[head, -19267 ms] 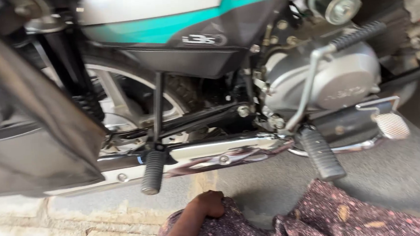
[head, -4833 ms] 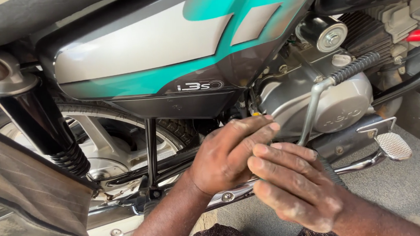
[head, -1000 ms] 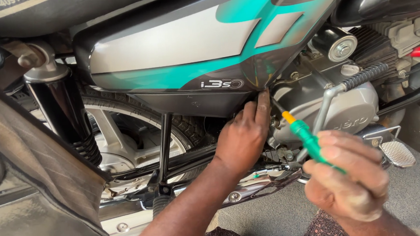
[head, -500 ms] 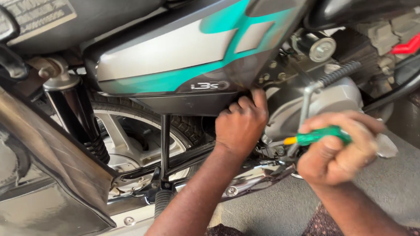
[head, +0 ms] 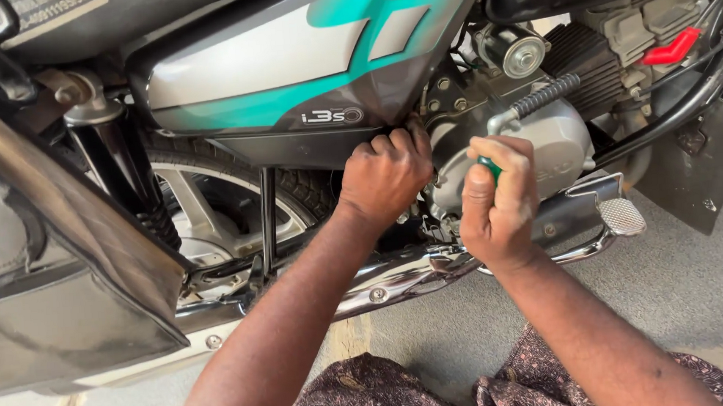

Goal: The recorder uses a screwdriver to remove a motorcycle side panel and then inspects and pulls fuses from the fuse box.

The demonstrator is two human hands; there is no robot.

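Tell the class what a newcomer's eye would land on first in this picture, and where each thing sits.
First, the two hands at centre: the left hand grips the lower edge of the grey and teal side panel, while the right hand is fisted around a green-handled tool against the engine casing. At upper right, a red part stands out.

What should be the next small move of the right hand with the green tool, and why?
Probably a slow turn of the green-handled tool while pressing inward. The right hand grips it in a fist, aimed at the side panel's lower corner, which the left hand steadies. The tip is hidden.
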